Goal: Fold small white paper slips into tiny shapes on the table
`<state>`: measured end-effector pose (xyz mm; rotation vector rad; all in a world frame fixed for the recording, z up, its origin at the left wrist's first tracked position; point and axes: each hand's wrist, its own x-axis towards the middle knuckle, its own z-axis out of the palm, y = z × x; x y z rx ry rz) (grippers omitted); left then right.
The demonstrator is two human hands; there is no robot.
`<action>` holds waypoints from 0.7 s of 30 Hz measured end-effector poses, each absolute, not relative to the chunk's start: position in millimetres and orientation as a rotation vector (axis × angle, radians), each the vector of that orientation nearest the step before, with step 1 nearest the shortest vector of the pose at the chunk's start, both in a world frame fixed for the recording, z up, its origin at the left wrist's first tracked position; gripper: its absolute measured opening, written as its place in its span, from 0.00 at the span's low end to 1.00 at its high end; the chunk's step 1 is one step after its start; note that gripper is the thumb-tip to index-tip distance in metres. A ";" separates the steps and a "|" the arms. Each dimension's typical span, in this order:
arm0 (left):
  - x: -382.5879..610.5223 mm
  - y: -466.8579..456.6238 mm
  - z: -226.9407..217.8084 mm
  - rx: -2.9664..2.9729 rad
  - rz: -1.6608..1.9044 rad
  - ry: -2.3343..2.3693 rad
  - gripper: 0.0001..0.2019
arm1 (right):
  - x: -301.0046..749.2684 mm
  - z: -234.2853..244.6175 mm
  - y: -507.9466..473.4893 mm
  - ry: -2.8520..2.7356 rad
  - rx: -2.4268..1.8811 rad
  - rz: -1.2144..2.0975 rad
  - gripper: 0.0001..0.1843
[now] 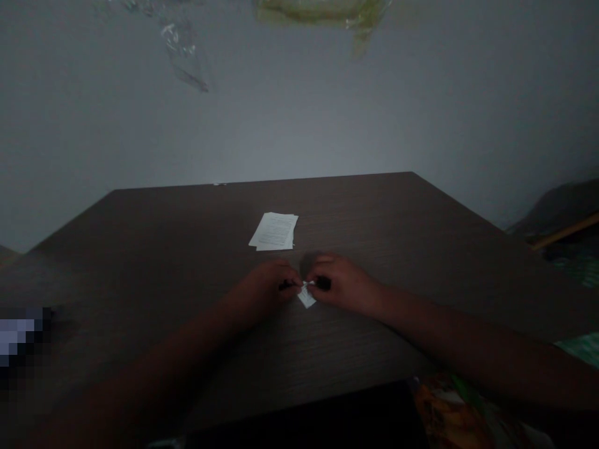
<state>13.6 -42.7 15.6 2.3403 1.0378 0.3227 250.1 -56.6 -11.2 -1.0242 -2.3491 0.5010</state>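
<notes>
Both of my hands meet over the middle of a dark wooden table [421,237]. My left hand [269,284] and my right hand [339,282] each pinch one side of a small folded white paper piece [307,295], fingertips almost touching. The paper hangs just above or on the tabletop; I cannot tell which. A small stack of white printed paper slips [274,231] lies flat on the table a short way beyond my hands.
A grey wall rises behind the table, with clear plastic wrap [180,47] and a yellowish packet [322,12] hanging near the top. Colourful fabric [461,415] shows at the lower right. A wooden stick [566,231] lies at the right edge.
</notes>
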 end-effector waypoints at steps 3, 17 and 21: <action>14.2 -42.2 13.8 2.406 0.324 0.972 0.08 | 247.5 -9.9 -58.7 -2.380 -1.041 0.500 0.04; 17.5 -47.9 6.1 2.476 0.374 1.008 0.03 | 242.9 -3.8 -56.8 -2.249 -1.196 0.617 0.11; 16.7 -47.3 3.6 2.500 0.409 0.979 0.04 | 243.3 -3.7 -54.3 -2.201 -1.216 0.740 0.11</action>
